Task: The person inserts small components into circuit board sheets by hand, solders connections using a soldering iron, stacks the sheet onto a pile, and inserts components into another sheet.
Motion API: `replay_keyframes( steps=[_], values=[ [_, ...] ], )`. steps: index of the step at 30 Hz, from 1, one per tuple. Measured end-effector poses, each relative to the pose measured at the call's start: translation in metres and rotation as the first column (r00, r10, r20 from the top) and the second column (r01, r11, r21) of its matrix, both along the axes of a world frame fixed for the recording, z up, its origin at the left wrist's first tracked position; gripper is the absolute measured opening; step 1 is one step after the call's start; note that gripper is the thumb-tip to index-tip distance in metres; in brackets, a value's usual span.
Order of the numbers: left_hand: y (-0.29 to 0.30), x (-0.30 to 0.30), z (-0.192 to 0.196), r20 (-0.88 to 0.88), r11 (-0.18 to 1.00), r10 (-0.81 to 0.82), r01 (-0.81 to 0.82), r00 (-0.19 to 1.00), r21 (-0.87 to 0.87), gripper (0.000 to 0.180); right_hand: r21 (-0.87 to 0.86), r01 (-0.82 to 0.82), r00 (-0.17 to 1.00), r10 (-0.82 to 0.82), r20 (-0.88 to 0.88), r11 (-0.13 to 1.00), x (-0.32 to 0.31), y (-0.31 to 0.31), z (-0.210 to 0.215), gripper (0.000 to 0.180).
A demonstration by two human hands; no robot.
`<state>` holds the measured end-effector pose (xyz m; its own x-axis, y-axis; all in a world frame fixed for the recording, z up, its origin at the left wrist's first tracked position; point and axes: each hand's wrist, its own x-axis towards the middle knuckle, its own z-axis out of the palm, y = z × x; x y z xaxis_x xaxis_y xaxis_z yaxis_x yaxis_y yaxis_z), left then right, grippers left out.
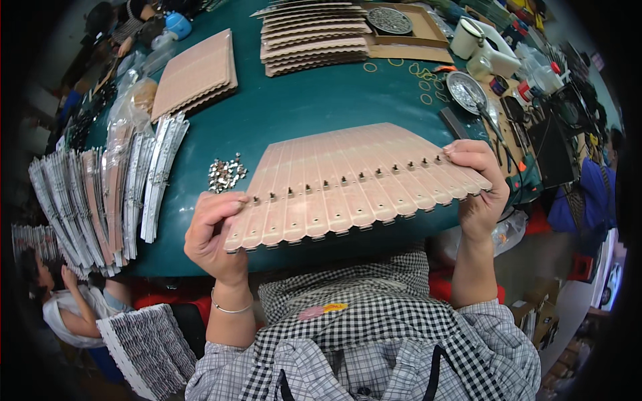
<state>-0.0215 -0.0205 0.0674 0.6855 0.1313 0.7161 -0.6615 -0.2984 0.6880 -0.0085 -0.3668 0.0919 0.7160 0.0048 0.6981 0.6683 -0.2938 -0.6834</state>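
Observation:
A pinkish-beige ribbed panel (348, 180) with a scalloped near edge is held up, tilted, over the near side of the green table. My left hand (217, 230) grips its left near corner, thumb and fingers closed on the edge. At the opposite side, my right hand (480, 177) is wrapped round the right edge. A row of small dark upright pins runs across the panel, with a line of small holes nearer to me. Left of the panel, a heap of small shiny metal pieces (227, 174) lies on the table.
Stacked similar panels (314, 43) stand at the back, with another stack (197, 73) to their left. Bundled long silvery strips (100, 200) lie on the left. At the right are rubber bands (424, 87), a metal bowl (467, 92) and a white jug (491, 50). Another person (77, 301) sits at lower left.

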Motion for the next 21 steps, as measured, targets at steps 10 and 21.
replay_keyframes(
  steps=[10,21],
  values=[
    [-0.008,0.005,0.004,-0.037,0.994,-0.024,0.020,0.999,-0.111,0.016,-0.057,0.020,0.999,-0.019,0.027,0.998,0.005,-0.004,0.008,0.014],
    [-0.004,0.007,0.006,-0.077,0.995,-0.010,0.002,0.997,-0.101,0.032,0.077,-0.138,0.990,0.139,-0.011,0.987,0.014,0.003,0.003,0.047]
  ],
)
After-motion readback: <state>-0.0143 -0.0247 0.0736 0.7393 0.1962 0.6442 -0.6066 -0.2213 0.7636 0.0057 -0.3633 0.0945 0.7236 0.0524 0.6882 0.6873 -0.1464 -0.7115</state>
